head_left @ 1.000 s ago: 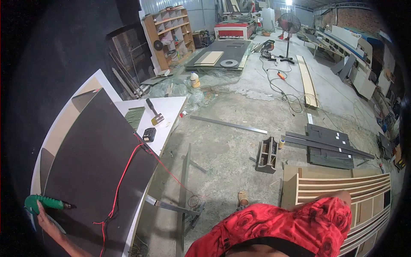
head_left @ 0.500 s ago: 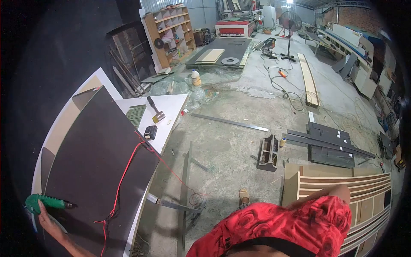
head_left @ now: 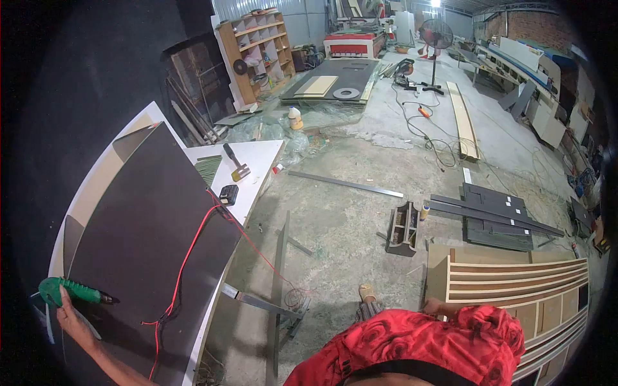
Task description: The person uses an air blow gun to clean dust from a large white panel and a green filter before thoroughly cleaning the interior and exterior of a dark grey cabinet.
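At the lower left, my left hand [head_left: 76,323] grips a green power tool [head_left: 69,291], its dark tip pointing right over a curved dark panel [head_left: 145,225]. The panel lies on a white board with a raised, curved white edge. A red cord [head_left: 186,260] runs across the panel. Beyond it are a brush-like tool [head_left: 236,164] and a black battery [head_left: 228,195] on the white surface. My right hand [head_left: 433,306] is low, beside the slatted wooden frame [head_left: 515,276], partly hidden by the red clothing; its fingers are too small to make out.
A tool caddy [head_left: 403,228] and a metal bar [head_left: 347,184] lie on the concrete floor. Dark panels [head_left: 496,222] are stacked to the right. Metal stand legs [head_left: 279,289] stick out beside the white board. Farther off are a standing fan [head_left: 436,38], cords and a shelf [head_left: 257,58].
My right forearm has drawn down and left, and the right hand now shows beside the wooden frame. The green tool and left hand have shifted slightly. The foot shows more leg.
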`<action>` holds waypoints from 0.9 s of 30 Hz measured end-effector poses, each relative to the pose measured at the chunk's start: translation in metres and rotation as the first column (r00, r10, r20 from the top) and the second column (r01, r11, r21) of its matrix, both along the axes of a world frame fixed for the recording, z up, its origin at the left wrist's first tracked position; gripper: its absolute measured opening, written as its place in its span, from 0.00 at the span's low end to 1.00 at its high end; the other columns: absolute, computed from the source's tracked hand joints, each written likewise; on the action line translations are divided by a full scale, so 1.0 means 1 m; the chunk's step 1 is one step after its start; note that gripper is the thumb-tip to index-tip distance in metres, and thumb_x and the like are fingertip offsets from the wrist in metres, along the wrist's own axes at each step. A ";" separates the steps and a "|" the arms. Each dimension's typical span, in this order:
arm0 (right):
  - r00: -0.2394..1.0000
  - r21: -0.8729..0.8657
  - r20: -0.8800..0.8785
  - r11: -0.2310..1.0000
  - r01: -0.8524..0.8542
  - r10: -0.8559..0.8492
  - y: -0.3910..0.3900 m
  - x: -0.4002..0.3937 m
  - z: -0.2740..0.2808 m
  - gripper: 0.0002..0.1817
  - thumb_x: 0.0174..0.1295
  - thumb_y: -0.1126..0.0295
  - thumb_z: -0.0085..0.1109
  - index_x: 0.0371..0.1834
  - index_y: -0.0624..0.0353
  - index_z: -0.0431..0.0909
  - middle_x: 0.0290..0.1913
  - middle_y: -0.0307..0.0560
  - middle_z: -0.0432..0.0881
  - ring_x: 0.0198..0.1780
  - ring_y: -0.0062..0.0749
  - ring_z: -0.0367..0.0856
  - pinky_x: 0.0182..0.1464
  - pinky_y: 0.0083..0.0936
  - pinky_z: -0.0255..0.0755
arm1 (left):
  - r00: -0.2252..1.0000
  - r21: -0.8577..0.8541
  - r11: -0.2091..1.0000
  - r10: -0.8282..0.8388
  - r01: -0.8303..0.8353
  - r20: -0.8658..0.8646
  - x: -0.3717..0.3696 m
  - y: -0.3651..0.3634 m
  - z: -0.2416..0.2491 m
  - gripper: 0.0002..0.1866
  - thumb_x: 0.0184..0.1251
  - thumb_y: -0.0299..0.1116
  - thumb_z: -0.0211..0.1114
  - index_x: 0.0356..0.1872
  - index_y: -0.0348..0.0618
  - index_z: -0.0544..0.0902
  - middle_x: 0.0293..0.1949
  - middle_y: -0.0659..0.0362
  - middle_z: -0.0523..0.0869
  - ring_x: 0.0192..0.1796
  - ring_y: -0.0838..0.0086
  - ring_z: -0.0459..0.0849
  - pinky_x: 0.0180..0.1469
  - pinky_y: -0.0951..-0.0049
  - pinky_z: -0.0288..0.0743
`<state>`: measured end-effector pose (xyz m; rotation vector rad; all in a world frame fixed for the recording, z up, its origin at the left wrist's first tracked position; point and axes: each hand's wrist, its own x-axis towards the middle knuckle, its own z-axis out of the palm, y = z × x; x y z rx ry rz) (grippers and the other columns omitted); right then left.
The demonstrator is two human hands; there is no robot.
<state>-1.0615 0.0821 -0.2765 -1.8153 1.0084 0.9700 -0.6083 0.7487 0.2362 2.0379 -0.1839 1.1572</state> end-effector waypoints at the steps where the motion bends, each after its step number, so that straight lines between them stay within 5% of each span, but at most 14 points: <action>1: 0.998 0.044 -0.055 0.999 0.021 -0.018 0.002 -0.007 0.003 0.22 0.54 0.51 0.62 0.39 0.59 0.85 0.37 0.54 0.86 0.39 0.42 0.84 0.45 0.37 0.76 | 1.000 -0.003 1.000 -0.004 0.004 0.002 0.001 0.001 -0.002 0.21 0.74 0.44 0.55 0.47 0.32 0.83 0.33 0.63 0.75 0.37 0.80 0.71 0.42 0.76 0.66; 3: 0.993 0.080 -0.110 0.996 0.044 -0.035 -0.003 -0.041 -0.049 0.23 0.53 0.49 0.63 0.39 0.59 0.85 0.37 0.53 0.86 0.39 0.41 0.84 0.44 0.36 0.76 | 0.999 -0.033 0.999 0.006 -0.005 0.034 0.001 -0.006 -0.002 0.21 0.74 0.44 0.56 0.43 0.31 0.83 0.33 0.63 0.75 0.37 0.79 0.71 0.41 0.75 0.66; 5: 0.976 -0.009 0.186 0.993 0.118 -0.114 -0.027 -0.083 -0.145 0.25 0.54 0.47 0.61 0.41 0.59 0.85 0.39 0.52 0.86 0.40 0.40 0.84 0.44 0.36 0.75 | 1.000 -0.052 0.999 0.006 -0.005 0.009 0.000 -0.010 0.001 0.21 0.73 0.44 0.56 0.42 0.30 0.83 0.33 0.63 0.76 0.37 0.78 0.71 0.42 0.74 0.67; 6: 0.996 -0.118 -0.092 0.993 -0.003 -0.008 0.003 -0.045 -0.065 0.18 0.64 0.54 0.50 0.30 0.55 0.82 0.30 0.43 0.85 0.26 0.30 0.82 0.27 0.29 0.76 | 1.000 -0.068 0.998 0.007 -0.007 -0.011 -0.003 -0.010 0.001 0.21 0.73 0.44 0.57 0.41 0.30 0.83 0.33 0.62 0.76 0.36 0.78 0.71 0.42 0.73 0.67; 7: 0.996 -0.125 -0.086 0.992 -0.008 -0.003 0.000 -0.044 -0.059 0.18 0.64 0.54 0.50 0.30 0.55 0.82 0.30 0.43 0.85 0.26 0.30 0.82 0.27 0.29 0.76 | 1.000 -0.074 0.997 0.012 -0.013 -0.006 -0.003 -0.006 0.001 0.21 0.73 0.44 0.57 0.41 0.30 0.83 0.33 0.62 0.76 0.36 0.78 0.71 0.42 0.73 0.67; 9: 0.879 -0.208 0.203 0.897 -0.391 0.430 -0.008 -0.041 -0.051 0.18 0.60 0.54 0.56 0.30 0.59 0.82 0.30 0.46 0.85 0.27 0.34 0.83 0.30 0.32 0.78 | 0.988 0.030 0.991 0.132 -0.130 -0.074 0.005 0.004 0.001 0.21 0.72 0.44 0.58 0.39 0.29 0.82 0.32 0.60 0.77 0.36 0.76 0.71 0.43 0.72 0.67; 14: 0.903 -0.112 0.341 0.965 -0.238 0.262 -0.034 -0.018 -0.065 0.21 0.61 0.52 0.56 0.41 0.60 0.84 0.35 0.48 0.86 0.31 0.37 0.85 0.34 0.32 0.81 | 0.998 0.099 0.993 0.066 -0.067 0.014 0.018 0.021 -0.006 0.22 0.72 0.45 0.58 0.38 0.28 0.81 0.32 0.58 0.77 0.37 0.73 0.72 0.44 0.69 0.67; 16: 0.982 -0.199 0.147 0.976 -0.086 0.116 -0.036 0.000 -0.067 0.18 0.56 0.57 0.62 0.42 0.59 0.84 0.40 0.48 0.85 0.39 0.35 0.85 0.33 0.33 0.77 | 0.983 0.145 0.973 0.181 -0.177 -0.015 0.007 0.006 0.002 0.22 0.71 0.45 0.57 0.43 0.30 0.82 0.37 0.50 0.81 0.42 0.64 0.77 0.48 0.64 0.67; 20: 0.939 -0.122 0.299 0.983 -0.138 0.169 -0.041 -0.007 -0.064 0.23 0.60 0.54 0.59 0.40 0.68 0.82 0.36 0.50 0.85 0.30 0.36 0.85 0.33 0.33 0.80 | 0.989 0.240 0.959 0.143 -0.148 0.036 0.009 0.012 0.002 0.23 0.71 0.46 0.57 0.49 0.32 0.82 0.39 0.46 0.82 0.43 0.56 0.78 0.49 0.58 0.67; 22: 0.989 -0.076 0.120 0.993 0.095 -0.085 -0.036 -0.006 -0.047 0.23 0.60 0.54 0.59 0.38 0.69 0.82 0.34 0.51 0.84 0.30 0.38 0.86 0.32 0.35 0.80 | 0.989 0.238 0.962 0.147 -0.138 -0.022 0.012 0.021 0.002 0.22 0.70 0.46 0.58 0.49 0.33 0.82 0.38 0.47 0.82 0.43 0.56 0.78 0.49 0.58 0.67; 25: 0.974 -0.029 0.159 0.987 -0.160 0.163 -0.040 -0.016 -0.065 0.23 0.61 0.53 0.59 0.37 0.68 0.83 0.34 0.52 0.84 0.31 0.38 0.86 0.34 0.33 0.80 | 0.989 0.324 0.936 0.146 -0.135 -0.009 -0.007 -0.002 0.015 0.21 0.70 0.44 0.58 0.45 0.32 0.82 0.35 0.48 0.82 0.41 0.57 0.79 0.48 0.57 0.67; 26: 0.993 -0.068 0.029 0.991 -0.111 0.113 -0.025 -0.006 -0.006 0.24 0.62 0.52 0.57 0.37 0.67 0.83 0.34 0.51 0.84 0.31 0.37 0.87 0.35 0.33 0.80 | 0.993 0.285 0.953 0.113 -0.102 -0.023 -0.006 -0.001 0.014 0.21 0.70 0.44 0.58 0.45 0.31 0.82 0.34 0.48 0.82 0.40 0.57 0.79 0.48 0.57 0.67; 27: 0.994 -0.059 0.040 0.993 -0.102 0.104 -0.025 -0.009 -0.015 0.24 0.62 0.52 0.57 0.37 0.67 0.83 0.34 0.51 0.84 0.31 0.37 0.87 0.35 0.33 0.80 | 0.996 0.248 0.967 0.076 -0.065 -0.036 -0.004 0.000 0.014 0.21 0.70 0.44 0.58 0.45 0.30 0.82 0.33 0.48 0.82 0.40 0.57 0.79 0.48 0.57 0.67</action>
